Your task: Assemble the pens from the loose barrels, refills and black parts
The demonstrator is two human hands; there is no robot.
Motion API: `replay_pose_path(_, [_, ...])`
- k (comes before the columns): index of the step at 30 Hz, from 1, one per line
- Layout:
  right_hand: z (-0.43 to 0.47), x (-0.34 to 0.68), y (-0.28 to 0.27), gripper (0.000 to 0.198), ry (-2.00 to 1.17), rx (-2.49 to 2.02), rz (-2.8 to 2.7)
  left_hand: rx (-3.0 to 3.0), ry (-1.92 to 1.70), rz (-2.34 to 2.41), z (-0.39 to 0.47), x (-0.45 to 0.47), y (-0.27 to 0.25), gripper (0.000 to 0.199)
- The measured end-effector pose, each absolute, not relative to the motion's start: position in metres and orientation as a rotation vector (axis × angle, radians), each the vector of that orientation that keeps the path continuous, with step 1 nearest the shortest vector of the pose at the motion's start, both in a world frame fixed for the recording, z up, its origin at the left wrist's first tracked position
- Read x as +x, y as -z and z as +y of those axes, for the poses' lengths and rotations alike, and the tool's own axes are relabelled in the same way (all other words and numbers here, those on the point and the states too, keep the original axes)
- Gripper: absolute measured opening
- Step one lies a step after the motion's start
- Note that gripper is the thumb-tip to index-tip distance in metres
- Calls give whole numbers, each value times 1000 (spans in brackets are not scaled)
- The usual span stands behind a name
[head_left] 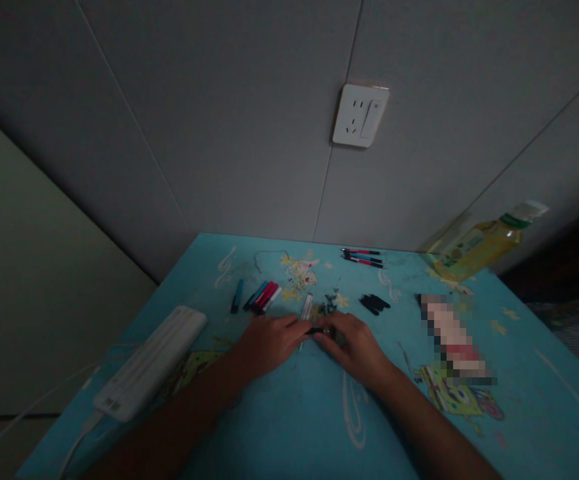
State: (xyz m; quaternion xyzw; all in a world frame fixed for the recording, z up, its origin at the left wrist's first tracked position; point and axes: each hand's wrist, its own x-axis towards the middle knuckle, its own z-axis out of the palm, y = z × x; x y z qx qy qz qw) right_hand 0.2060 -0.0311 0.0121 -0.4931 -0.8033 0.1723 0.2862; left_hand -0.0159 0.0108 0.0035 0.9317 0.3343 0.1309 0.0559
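At the middle of the table my left hand (275, 339) and my right hand (350, 341) meet, fingers closed on a small black pen part (314, 331) between them. Its right end is partly hidden by my right fingers. Thin white pen refills (307, 307) lie just beyond my left fingertips. A pile of small dark pieces (328, 304) sits beyond my right fingers. Blue, red and white pen barrels (265, 296) lie side by side past my left hand, with a single blue barrel (237, 296) to their left. Several short black pen parts (374, 304) are grouped beyond my right hand.
Several whole-looking pens (362, 258) lie near the wall. A white power strip (152, 363) with a cord occupies the table's left side. On the right are a blurred-out flat item (454, 340) and a bottle of yellow liquid (479, 250). A wall socket (360, 115) is above.
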Motion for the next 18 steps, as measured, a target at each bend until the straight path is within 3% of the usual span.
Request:
replay_pose_path(11, [-31,208,-15,27,-417,-1451,-2184,2873,-356,1018,11,-15,-2,25])
replay_pose_path(18, [-16,227,-8,21,-266,-1627,-1986,2749,-438,1155,16,-18,-4,26])
